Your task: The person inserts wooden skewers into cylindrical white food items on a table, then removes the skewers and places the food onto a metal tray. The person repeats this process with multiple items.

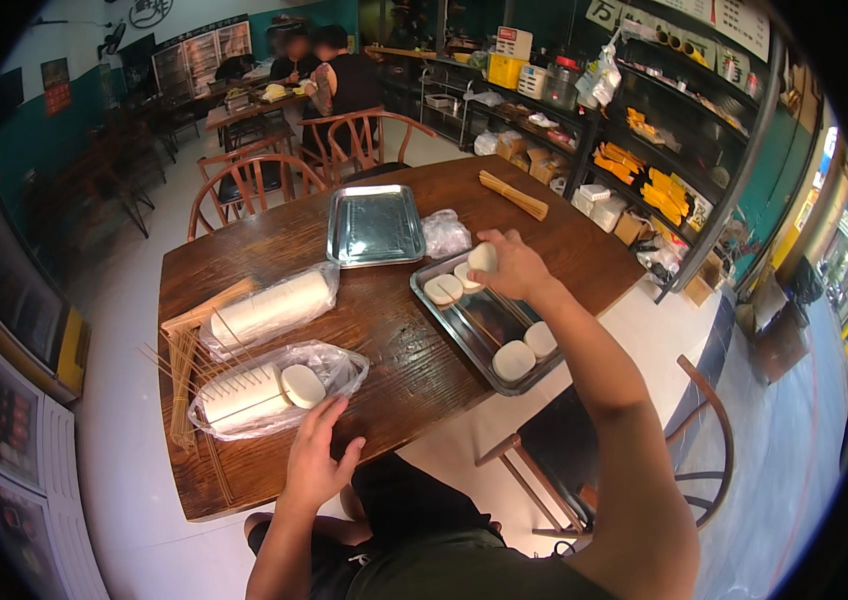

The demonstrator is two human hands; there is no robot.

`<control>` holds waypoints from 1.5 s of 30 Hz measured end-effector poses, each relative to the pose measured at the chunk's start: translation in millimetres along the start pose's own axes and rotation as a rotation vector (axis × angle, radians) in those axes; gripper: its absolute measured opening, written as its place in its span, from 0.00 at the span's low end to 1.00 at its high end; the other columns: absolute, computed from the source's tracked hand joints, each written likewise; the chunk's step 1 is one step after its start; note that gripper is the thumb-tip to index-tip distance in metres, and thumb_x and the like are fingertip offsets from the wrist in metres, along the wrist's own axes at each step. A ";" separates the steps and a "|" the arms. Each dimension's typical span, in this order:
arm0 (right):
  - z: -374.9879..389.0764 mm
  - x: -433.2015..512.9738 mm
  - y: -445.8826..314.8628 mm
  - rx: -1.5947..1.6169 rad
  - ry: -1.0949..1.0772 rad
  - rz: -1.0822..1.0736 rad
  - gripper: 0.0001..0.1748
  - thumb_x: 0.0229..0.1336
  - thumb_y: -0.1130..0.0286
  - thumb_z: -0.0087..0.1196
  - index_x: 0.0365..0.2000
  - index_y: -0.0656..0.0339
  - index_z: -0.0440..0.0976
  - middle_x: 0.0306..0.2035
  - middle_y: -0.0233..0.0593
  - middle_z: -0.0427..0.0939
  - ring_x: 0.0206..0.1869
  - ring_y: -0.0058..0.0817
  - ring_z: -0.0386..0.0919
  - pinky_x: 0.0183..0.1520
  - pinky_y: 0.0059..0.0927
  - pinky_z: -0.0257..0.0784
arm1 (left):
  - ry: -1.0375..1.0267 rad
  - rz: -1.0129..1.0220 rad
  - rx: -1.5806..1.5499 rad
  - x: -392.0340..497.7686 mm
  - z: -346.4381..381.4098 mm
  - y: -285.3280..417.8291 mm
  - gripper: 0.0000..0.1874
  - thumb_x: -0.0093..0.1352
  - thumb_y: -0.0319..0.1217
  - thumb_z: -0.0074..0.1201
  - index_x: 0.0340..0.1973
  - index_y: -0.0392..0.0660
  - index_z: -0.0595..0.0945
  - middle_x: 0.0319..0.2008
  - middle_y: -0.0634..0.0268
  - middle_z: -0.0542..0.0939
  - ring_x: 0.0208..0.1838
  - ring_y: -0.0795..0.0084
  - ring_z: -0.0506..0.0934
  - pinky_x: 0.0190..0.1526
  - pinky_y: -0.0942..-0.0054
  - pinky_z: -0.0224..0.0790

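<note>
My right hand (517, 264) pinches a round white slice (482, 257), possibly of rice cake or tofu, over the far end of a metal tray (495, 324). Several similar slices lie in that tray: a pair at the far end, including one slice (442, 289), and another pair, including a larger-looking slice (514, 361), at the near end. Thin sticks run across the tray. Fingers apart and holding nothing, my left hand (321, 454) is beside a loose slice (304, 386). That slice leans by a row of slices (244, 397) with several skewers stuck in, on an opened plastic bag (341, 367).
A second bagged row of slices (270, 304) lies behind, near loose bamboo skewers (182, 375). Farther back are another metal tray (375, 225), a crumpled plastic bag (446, 234) and a skewer bundle (514, 195). A chair (566, 450) stands at my right. Two people sit at a far table.
</note>
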State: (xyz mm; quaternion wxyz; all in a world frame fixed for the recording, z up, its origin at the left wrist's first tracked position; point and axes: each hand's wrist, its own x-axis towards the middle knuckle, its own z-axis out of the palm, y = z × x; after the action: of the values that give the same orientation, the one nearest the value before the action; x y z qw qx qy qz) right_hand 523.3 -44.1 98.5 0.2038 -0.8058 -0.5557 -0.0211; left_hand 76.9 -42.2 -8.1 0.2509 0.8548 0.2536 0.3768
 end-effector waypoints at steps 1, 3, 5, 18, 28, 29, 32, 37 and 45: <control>12.8 9.2 5.2 -0.035 -0.043 0.026 0.47 0.57 0.41 0.74 0.69 0.56 0.72 0.63 0.60 0.75 0.64 0.56 0.80 0.67 0.49 0.78 | 0.016 -0.023 -0.035 -1.9 1.0 -1.3 0.34 0.70 0.30 0.70 0.71 0.40 0.77 0.67 0.45 0.79 0.66 0.44 0.80 0.67 0.54 0.75; 34.6 23.4 14.5 -0.072 -0.101 0.074 0.48 0.56 0.40 0.74 0.68 0.58 0.73 0.64 0.61 0.75 0.65 0.56 0.80 0.68 0.48 0.78 | 0.051 -0.054 -0.056 -4.4 2.1 -1.8 0.32 0.71 0.29 0.69 0.70 0.40 0.77 0.66 0.46 0.80 0.62 0.47 0.83 0.64 0.56 0.78; 51.5 32.1 21.7 -0.077 -0.135 0.127 0.49 0.56 0.40 0.74 0.68 0.60 0.73 0.65 0.61 0.74 0.65 0.56 0.80 0.69 0.48 0.78 | 0.069 -0.074 -0.071 -5.4 1.2 -1.2 0.31 0.71 0.28 0.68 0.69 0.40 0.78 0.64 0.47 0.81 0.59 0.49 0.85 0.61 0.57 0.79; 37.7 60.7 48.2 0.022 -0.070 0.171 0.54 0.62 0.25 0.60 0.62 0.69 0.79 0.60 0.68 0.81 0.65 0.53 0.82 0.68 0.47 0.77 | 0.107 -0.093 -0.076 -4.3 2.8 0.4 0.25 0.71 0.25 0.67 0.64 0.40 0.81 0.59 0.50 0.83 0.51 0.55 0.87 0.54 0.61 0.82; 29.9 18.3 66.1 -0.188 -0.419 0.101 0.18 0.51 0.57 0.78 0.39 0.56 0.91 0.41 0.47 0.91 0.48 0.46 0.89 0.52 0.46 0.83 | 0.122 -0.096 -0.109 -3.6 3.3 -1.6 0.23 0.71 0.23 0.66 0.63 0.40 0.82 0.56 0.50 0.84 0.49 0.56 0.86 0.52 0.62 0.82; 31.7 17.0 68.8 -0.192 -0.410 0.084 0.18 0.51 0.56 0.78 0.39 0.56 0.91 0.41 0.47 0.91 0.48 0.46 0.89 0.52 0.46 0.83 | 0.124 -0.099 -0.112 -3.6 3.0 -1.1 0.23 0.71 0.22 0.66 0.63 0.40 0.83 0.56 0.50 0.84 0.49 0.56 0.86 0.52 0.62 0.81; 30.3 14.0 70.1 -0.215 -0.407 0.044 0.19 0.51 0.55 0.77 0.39 0.58 0.90 0.42 0.49 0.91 0.48 0.48 0.89 0.52 0.47 0.83 | 0.127 -0.116 -0.127 -3.4 2.2 0.7 0.22 0.72 0.23 0.66 0.62 0.40 0.83 0.54 0.51 0.84 0.48 0.56 0.87 0.51 0.62 0.82; 19.9 -4.2 12.7 -0.264 -0.168 0.072 0.24 0.57 0.53 0.73 0.46 0.61 0.87 0.42 0.52 0.90 0.47 0.54 0.88 0.52 0.50 0.82 | 0.158 -0.160 -0.107 -7.7 4.0 -2.8 0.19 0.73 0.25 0.66 0.59 0.44 0.86 0.44 0.54 0.86 0.45 0.59 0.87 0.47 0.62 0.81; 89.3 -77.5 -203.3 0.512 -0.334 -0.528 0.35 0.62 0.52 0.74 0.61 0.61 0.76 0.58 0.52 0.81 0.63 0.49 0.82 0.64 0.47 0.78 | 0.416 -0.243 -0.498 -27.8 4.7 -12.7 0.09 0.83 0.29 0.57 0.47 0.37 0.88 0.34 0.64 0.88 0.32 0.79 0.82 0.37 0.76 0.76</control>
State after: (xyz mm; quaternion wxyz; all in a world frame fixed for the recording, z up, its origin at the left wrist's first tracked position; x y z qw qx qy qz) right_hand 292.8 -20.6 58.5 0.2923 -0.5506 -0.7564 0.1978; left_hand 61.1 -51.2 -33.1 0.4379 0.6359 0.2994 0.5606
